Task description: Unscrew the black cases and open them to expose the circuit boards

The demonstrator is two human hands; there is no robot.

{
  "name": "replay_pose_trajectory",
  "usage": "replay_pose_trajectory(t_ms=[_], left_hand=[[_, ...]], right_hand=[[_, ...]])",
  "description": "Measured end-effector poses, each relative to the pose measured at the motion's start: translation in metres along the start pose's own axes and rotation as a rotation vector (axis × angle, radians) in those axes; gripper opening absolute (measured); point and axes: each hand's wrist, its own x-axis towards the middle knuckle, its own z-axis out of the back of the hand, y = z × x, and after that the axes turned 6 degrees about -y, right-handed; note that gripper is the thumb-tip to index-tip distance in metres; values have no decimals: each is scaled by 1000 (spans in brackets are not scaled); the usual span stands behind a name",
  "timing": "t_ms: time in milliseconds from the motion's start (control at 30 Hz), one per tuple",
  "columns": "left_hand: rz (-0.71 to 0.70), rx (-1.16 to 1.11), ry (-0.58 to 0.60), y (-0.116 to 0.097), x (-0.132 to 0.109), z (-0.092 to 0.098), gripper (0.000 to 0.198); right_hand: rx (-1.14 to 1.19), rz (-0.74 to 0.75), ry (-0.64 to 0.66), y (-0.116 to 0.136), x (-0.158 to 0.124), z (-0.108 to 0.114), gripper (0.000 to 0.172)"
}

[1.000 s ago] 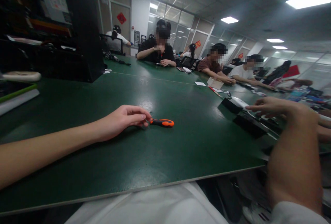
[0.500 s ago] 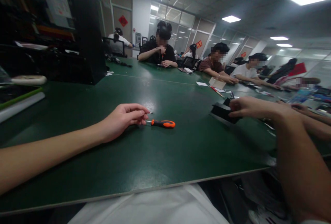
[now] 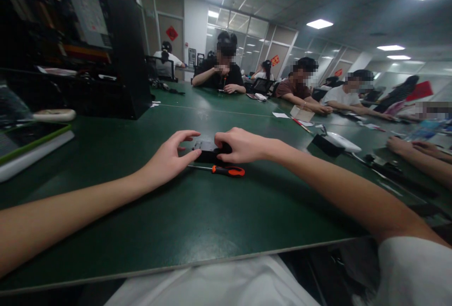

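Note:
Over the middle of the green table, my right hand grips a black box-shaped part by its right end. Its upper face looks greyish and uneven, and the fingers cover the rest. My left hand is at the part's left end, thumb and fingers spread around it; whether the thumb touches it I cannot tell. Just in front of the part lies a screwdriver with an orange and black handle, its shaft pointing left toward my left hand.
A black open-sided case stands at the left, near a green-edged tray. To the right are a white device, another black block and a cardboard piece. Several people sit around the table; a co-worker's arms rest at the right.
My right hand has brought the black part from the right side to the middle, beside my left hand. The left fingers, pinched together before, are now apart. The screwdriver still lies on the table.

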Motion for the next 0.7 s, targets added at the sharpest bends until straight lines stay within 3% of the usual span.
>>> replay_pose_trajectory(t_ms=[133,267,300,467,533,633,700], left_hand=[[47,-33,84,2,1,-1,58],[60,5,189,-6,-1,1,51],[57,19,197,-8,-1,1,50],[42,57,204,-12,-1,3,50],[37,60,216,-12,-2,3,50],[44,34,246,-12,-3,3,50],[39,25,270,-14,-4,4,51]], right_hand=[[83,56,-25,16,-13,-9,41],[185,-22,-15,18,-44,-17,94],[211,-51,-1,17,-51,-19,100],[273,-113,45,22,-69,-11,85],[250,-76,20,28,-70,9,68],[249,-12,-144,35,-70,50,33],[250,-9,-253,37,-69,80,29]])
